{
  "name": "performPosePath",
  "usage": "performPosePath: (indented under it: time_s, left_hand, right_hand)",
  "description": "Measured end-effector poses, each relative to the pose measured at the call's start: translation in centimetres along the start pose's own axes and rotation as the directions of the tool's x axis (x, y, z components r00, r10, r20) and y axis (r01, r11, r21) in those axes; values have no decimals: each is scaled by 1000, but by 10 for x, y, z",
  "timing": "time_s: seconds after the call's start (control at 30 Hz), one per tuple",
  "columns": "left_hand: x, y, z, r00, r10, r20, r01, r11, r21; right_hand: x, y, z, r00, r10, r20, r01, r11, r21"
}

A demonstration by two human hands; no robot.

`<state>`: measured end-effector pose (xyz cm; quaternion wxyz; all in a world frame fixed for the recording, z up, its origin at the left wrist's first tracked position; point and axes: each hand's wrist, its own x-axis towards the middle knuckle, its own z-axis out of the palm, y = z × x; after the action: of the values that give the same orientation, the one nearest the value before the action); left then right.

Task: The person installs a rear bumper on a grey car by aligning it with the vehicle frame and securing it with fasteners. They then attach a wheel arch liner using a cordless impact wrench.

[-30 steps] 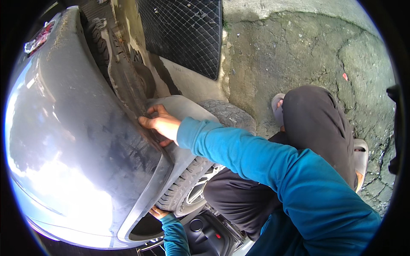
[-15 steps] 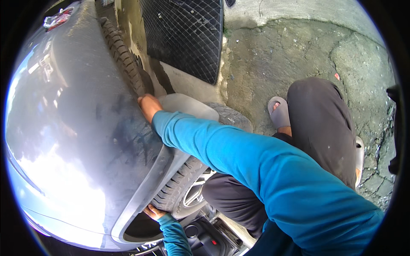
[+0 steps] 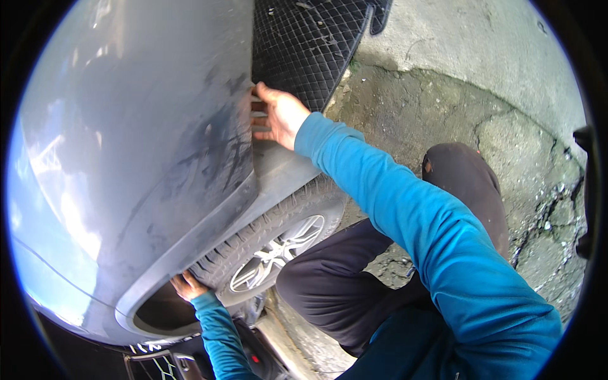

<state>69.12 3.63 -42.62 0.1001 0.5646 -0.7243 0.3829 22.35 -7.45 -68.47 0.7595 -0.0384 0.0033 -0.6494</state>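
Observation:
A grey car's body panel (image 3: 158, 126) fills the left side, with dark smudges beside its lower edge. My right hand (image 3: 282, 117) reaches across to that edge, fingers apart, tips touching or just behind it. A grey trim piece (image 3: 273, 170) lies below the hand, over the tire (image 3: 256, 233) and silver spoked wheel (image 3: 280, 252). At the lower left my left hand (image 3: 190, 286) has its fingers apart beside the tire and the wheel-arch lip (image 3: 145, 292), fingertips partly hidden.
A black quilted mat (image 3: 304, 44) lies beyond the panel at the top. Cracked concrete ground (image 3: 519, 152) stretches along the right. My bent knees (image 3: 301, 285) are below the wheel. A black object with a red detail (image 3: 253, 354) is at the bottom, partly hidden by my left arm.
The view has shifted, bringing the panel and mat closer. My right hand has moved up along the panel edge, its fingers now more visible. My left hand stays by the tire.

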Motion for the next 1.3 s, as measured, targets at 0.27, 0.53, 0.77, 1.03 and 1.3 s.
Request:
performPosePath:
  time_s: [0.27,0.53,0.77,1.03,1.3]
  left_hand:
    - [-8,7,3,971,-226,71,208,957,202]
    - [-8,25,1,970,-243,23,232,945,231]
    - [-6,51,-27,965,-261,3,261,965,-12]
    - [-15,43,-13,957,-256,-133,254,967,-38]
    - [-16,34,-9,929,-243,-280,194,962,-190]
  right_hand:
    - [-9,-6,30,998,-69,2,69,996,-56]
    - [-50,29,26,980,-36,-193,-12,970,-241]
    - [-79,18,40,990,87,-109,-115,950,-289]
    - [-88,-9,36,971,0,-240,-114,878,-465]
    - [-130,31,66,975,-204,-88,35,532,-846]
